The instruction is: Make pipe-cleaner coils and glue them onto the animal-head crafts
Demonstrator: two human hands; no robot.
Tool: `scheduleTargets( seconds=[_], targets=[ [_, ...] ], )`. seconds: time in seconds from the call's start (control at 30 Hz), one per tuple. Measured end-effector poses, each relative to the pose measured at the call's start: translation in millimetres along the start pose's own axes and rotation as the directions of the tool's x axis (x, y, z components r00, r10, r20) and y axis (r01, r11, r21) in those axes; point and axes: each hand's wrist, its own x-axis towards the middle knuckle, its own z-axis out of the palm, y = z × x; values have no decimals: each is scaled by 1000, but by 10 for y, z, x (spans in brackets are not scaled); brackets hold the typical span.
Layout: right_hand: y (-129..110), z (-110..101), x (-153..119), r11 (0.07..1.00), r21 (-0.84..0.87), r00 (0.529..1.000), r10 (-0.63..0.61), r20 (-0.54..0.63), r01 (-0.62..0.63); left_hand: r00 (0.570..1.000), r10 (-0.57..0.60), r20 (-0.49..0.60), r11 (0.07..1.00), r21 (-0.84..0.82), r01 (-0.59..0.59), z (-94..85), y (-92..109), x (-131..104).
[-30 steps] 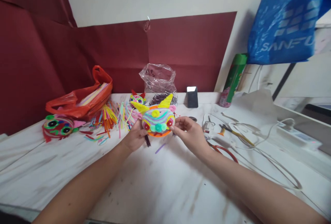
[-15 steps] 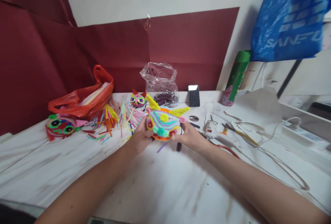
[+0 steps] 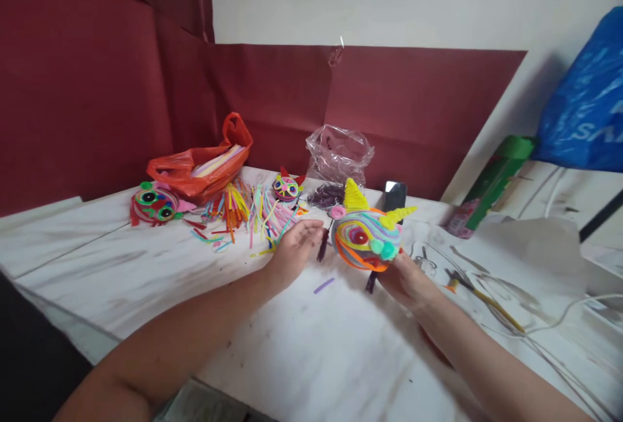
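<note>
A multicoloured animal head with yellow horns, a red eye and a teal nose is held up above the table, turned to the right. My right hand grips it from the lower right, fingers partly hidden behind it. Dark tassels hang from its sides. Just left of the head, my left hand is apart from it, fingers loosely extended and holding nothing. A smaller head with red ears and a pink-red one with green rings rest farther back on the table.
A red bag stands behind colourful strips. A clear plastic bag, a phone and a green can are at the back. Pliers and cables lie at the right. A purple strip lies in front.
My left hand has let go of the animal head. The head has turned to the right in my right hand. The camera view has swung left and tilted.
</note>
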Motion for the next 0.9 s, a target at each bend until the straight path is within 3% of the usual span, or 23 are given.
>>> scheduleTargets(
  seconds=[0.17,0.33,0.53,0.9],
  targets=[
    [-1,-6,-24,994,-108,999,16,-40,-20,992,87,-89,991,106,-77,-55,76,41],
    [27,8,-43,973,-224,999,48,-25,-52,998,28,-54,997,69,-24,-33,122,28],
    [47,-3,-52,974,-206,995,97,-12,-97,999,-36,22,999,-26,36,13,152,0],
    [29,44,-45,968,-224,992,122,28,-113,998,-51,-46,993,102,56,23,112,6]
  ],
)
